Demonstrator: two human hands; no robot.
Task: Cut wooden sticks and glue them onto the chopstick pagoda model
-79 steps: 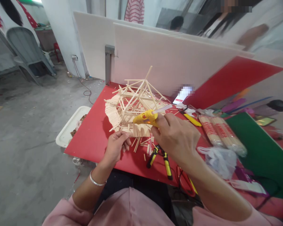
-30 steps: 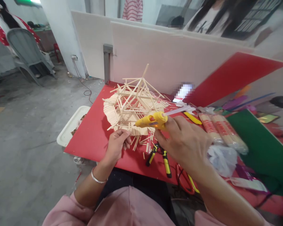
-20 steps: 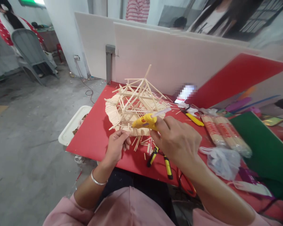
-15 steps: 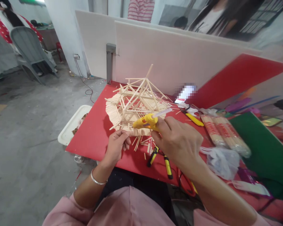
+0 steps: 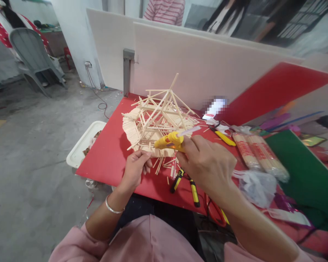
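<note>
My right hand [image 5: 206,158] is wrapped round a yellow glue gun [image 5: 169,141] with a clear glue stick in its back end. Its nozzle points left, over the near edge of a model built of thin wooden sticks [image 5: 131,127]. The model has a peaked open frame above a wide base of sticks laid side by side. At its near left edge, my left hand [image 5: 136,165] is closed, thumb and index finger pressed together; what they pinch, if anything, is too small to make out. Loose short sticks [image 5: 160,165] lie on the red table just in front of the model.
Black-and-yellow pliers [image 5: 194,193] lie near the front edge of the red table [image 5: 106,160]. Yellow-handled cutters [image 5: 225,138], packs of sticks [image 5: 262,154], a plastic bag [image 5: 258,187] and a green board [image 5: 303,178] are on the right. White boards [image 5: 207,65] stand behind; people are beyond.
The glue gun and my right hand have shifted very slightly to the right. My left hand stays in place at the model's edge. People behind the boards have moved a little.
</note>
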